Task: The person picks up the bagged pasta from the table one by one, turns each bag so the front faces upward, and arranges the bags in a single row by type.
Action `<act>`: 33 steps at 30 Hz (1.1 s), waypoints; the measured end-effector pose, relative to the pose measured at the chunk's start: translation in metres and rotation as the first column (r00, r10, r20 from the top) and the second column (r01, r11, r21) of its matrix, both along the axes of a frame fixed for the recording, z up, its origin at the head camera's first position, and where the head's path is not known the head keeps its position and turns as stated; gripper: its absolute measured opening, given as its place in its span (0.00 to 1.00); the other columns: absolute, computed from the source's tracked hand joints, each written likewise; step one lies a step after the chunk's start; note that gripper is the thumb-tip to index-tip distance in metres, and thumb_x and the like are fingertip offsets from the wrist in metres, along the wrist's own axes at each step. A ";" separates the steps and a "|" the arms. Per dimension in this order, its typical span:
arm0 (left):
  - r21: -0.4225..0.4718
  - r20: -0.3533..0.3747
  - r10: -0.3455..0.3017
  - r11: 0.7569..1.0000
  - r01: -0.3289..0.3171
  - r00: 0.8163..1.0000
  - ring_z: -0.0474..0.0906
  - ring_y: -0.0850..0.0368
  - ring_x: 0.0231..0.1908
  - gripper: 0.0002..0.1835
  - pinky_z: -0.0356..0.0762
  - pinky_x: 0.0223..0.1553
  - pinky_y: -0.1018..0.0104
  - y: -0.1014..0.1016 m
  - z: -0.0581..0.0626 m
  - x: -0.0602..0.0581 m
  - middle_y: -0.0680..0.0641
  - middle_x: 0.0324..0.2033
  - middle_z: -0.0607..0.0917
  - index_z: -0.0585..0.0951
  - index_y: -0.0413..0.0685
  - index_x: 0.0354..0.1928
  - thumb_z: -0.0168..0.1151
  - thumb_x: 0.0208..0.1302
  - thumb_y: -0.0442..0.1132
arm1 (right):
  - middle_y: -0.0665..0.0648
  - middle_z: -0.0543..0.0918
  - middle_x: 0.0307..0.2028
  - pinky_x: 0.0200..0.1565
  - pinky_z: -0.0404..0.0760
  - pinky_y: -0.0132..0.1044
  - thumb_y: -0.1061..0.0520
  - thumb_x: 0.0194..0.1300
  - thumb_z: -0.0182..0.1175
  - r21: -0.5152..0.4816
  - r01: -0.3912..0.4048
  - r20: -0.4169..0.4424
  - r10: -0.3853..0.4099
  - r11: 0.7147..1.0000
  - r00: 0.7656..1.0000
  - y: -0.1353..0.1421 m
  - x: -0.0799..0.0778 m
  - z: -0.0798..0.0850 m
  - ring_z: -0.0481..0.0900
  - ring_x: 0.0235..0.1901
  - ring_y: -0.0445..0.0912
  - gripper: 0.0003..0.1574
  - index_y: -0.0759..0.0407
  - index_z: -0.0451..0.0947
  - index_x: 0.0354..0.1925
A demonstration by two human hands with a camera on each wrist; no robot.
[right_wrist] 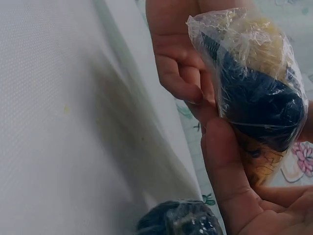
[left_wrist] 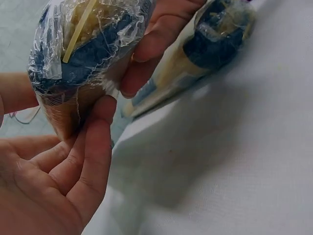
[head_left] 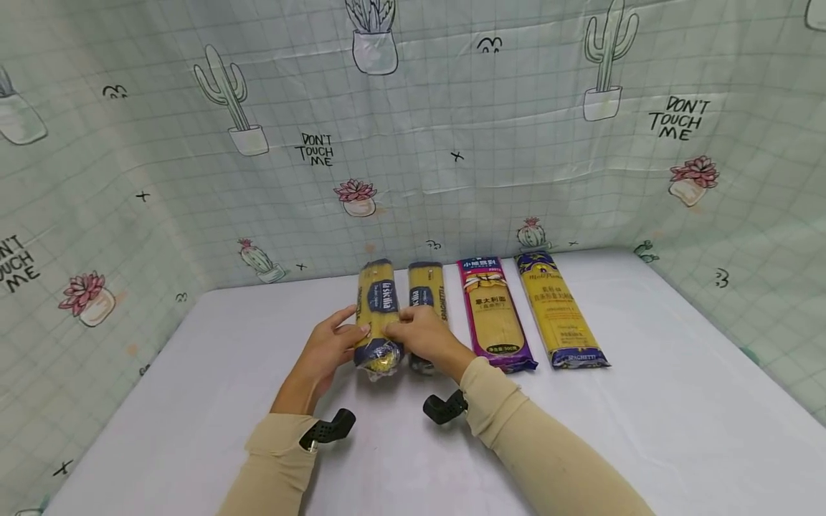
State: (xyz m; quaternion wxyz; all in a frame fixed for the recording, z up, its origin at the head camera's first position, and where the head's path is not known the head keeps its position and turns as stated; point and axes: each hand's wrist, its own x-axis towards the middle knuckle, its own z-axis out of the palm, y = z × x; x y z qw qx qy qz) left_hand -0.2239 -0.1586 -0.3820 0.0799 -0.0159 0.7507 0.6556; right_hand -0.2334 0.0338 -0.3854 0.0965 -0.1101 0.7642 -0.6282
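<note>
Both hands hold one clear-wrapped spaghetti pack (head_left: 378, 301) with a dark blue label, lifted off the white table. My left hand (head_left: 329, 345) grips its left side, thumb on the front. From the right, my right hand (head_left: 429, 335) holds the pack's other side, its forearm crossing in front of a second similar spaghetti pack (head_left: 426, 276). That second pack lies on the table, partly hidden by the right hand. In the left wrist view, the held pack's crinkled end (left_wrist: 93, 44) shows loose yellow strands under the film, with fingers curled round both sides.
Right of the hands lie a pink-and-purple pasta pack (head_left: 493, 308) and a yellow-and-blue spaghetti pack (head_left: 561, 312), side by side on the white table (head_left: 193, 401). A cactus-print cloth (head_left: 413, 179) hangs behind. Each wrist wears a black camera mount (head_left: 332, 428).
</note>
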 end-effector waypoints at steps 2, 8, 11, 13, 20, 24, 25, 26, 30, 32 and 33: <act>-0.009 0.016 0.008 1.000 -0.007 1.000 0.79 0.49 0.53 0.35 0.73 0.60 0.51 0.000 -0.001 -0.002 0.36 0.60 0.79 0.60 0.48 0.77 0.61 0.72 0.41 | 0.57 0.86 0.35 0.37 0.82 0.36 0.54 0.66 0.63 -0.001 0.008 0.004 -0.008 1.000 1.000 -0.001 -0.001 -0.002 0.82 0.33 0.44 0.19 0.67 0.82 0.48; 0.018 0.053 0.015 1.000 -0.016 0.998 0.78 0.46 0.56 0.36 0.75 0.58 0.53 0.001 -0.003 -0.006 0.36 0.60 0.77 0.62 0.49 0.76 0.63 0.69 0.44 | 0.57 0.85 0.35 0.34 0.80 0.34 0.54 0.66 0.63 0.005 0.042 -0.016 -0.042 0.999 0.999 -0.003 -0.005 -0.006 0.80 0.32 0.43 0.18 0.67 0.82 0.47; 0.042 0.066 0.008 0.999 -0.011 0.998 0.79 0.47 0.54 0.37 0.78 0.52 0.58 0.001 -0.004 -0.006 0.36 0.61 0.77 0.62 0.50 0.76 0.64 0.68 0.45 | 0.56 0.83 0.33 0.31 0.77 0.33 0.53 0.66 0.62 0.027 0.059 -0.043 -0.057 0.998 0.997 -0.004 -0.006 -0.008 0.77 0.30 0.43 0.17 0.66 0.82 0.44; 0.048 0.072 -0.011 0.999 0.008 0.997 0.80 0.49 0.53 0.39 0.79 0.48 0.60 0.001 -0.005 -0.006 0.36 0.61 0.76 0.60 0.50 0.77 0.65 0.68 0.46 | 0.55 0.82 0.32 0.31 0.76 0.32 0.53 0.66 0.62 0.044 0.067 -0.056 -0.064 0.997 0.996 -0.004 -0.006 -0.009 0.76 0.30 0.42 0.16 0.66 0.82 0.44; 0.036 0.072 -0.025 0.999 0.022 0.997 0.80 0.51 0.49 0.39 0.80 0.43 0.61 0.002 -0.003 -0.004 0.38 0.59 0.78 0.60 0.54 0.77 0.66 0.67 0.44 | 0.56 0.84 0.35 0.32 0.78 0.32 0.54 0.68 0.60 0.042 0.054 -0.058 -0.051 0.998 0.997 -0.004 -0.004 -0.011 0.78 0.31 0.42 0.16 0.66 0.82 0.44; 0.040 0.063 -0.033 0.999 0.031 0.997 0.80 0.51 0.50 0.39 0.80 0.43 0.60 0.001 -0.003 -0.004 0.37 0.59 0.78 0.60 0.52 0.77 0.65 0.67 0.42 | 0.57 0.84 0.35 0.32 0.80 0.33 0.53 0.69 0.59 0.065 0.046 -0.053 -0.042 0.997 0.998 -0.005 -0.003 -0.010 0.80 0.31 0.43 0.17 0.66 0.82 0.44; 0.040 0.062 -0.031 0.999 0.028 0.998 0.80 0.51 0.49 0.39 0.80 0.43 0.60 0.000 -0.004 -0.004 0.37 0.59 0.78 0.60 0.52 0.76 0.65 0.67 0.42 | 0.57 0.85 0.36 0.33 0.81 0.34 0.52 0.70 0.58 0.072 0.041 -0.047 -0.038 0.997 0.998 -0.005 -0.003 -0.011 0.81 0.32 0.43 0.17 0.65 0.82 0.45; 0.043 0.063 -0.029 0.999 0.026 0.998 0.80 0.51 0.48 0.38 0.80 0.43 0.60 0.000 -0.004 -0.004 0.37 0.60 0.78 0.60 0.51 0.76 0.65 0.67 0.41 | 0.57 0.85 0.37 0.34 0.81 0.35 0.52 0.71 0.58 0.078 0.034 -0.041 -0.031 0.996 0.999 -0.005 -0.003 -0.010 0.81 0.32 0.43 0.18 0.65 0.82 0.46; 0.042 0.065 -0.028 0.999 0.025 0.998 0.80 0.53 0.46 0.38 0.80 0.43 0.61 -0.001 -0.006 -0.005 0.36 0.61 0.77 0.60 0.50 0.76 0.64 0.67 0.38 | 0.57 0.85 0.39 0.37 0.82 0.36 0.50 0.73 0.56 0.097 0.018 -0.012 -0.017 0.995 1.000 -0.006 -0.004 -0.011 0.83 0.33 0.44 0.19 0.64 0.82 0.48; 0.046 0.058 -0.035 0.998 0.033 0.998 0.81 0.53 0.45 0.38 0.80 0.43 0.61 -0.002 -0.006 -0.006 0.35 0.61 0.77 0.60 0.50 0.76 0.64 0.68 0.37 | 0.57 0.85 0.39 0.38 0.82 0.37 0.50 0.73 0.56 0.099 0.013 -0.008 -0.013 0.995 1.000 -0.005 -0.005 -0.010 0.83 0.34 0.44 0.19 0.64 0.83 0.48; 0.045 0.053 -0.039 0.998 0.037 0.998 0.81 0.53 0.45 0.38 0.80 0.43 0.61 -0.002 -0.006 -0.006 0.34 0.61 0.76 0.60 0.50 0.76 0.64 0.68 0.37 | 0.57 0.85 0.39 0.38 0.82 0.37 0.50 0.73 0.56 0.101 0.013 -0.007 -0.013 0.995 1.000 -0.006 -0.005 -0.010 0.83 0.34 0.45 0.19 0.64 0.83 0.47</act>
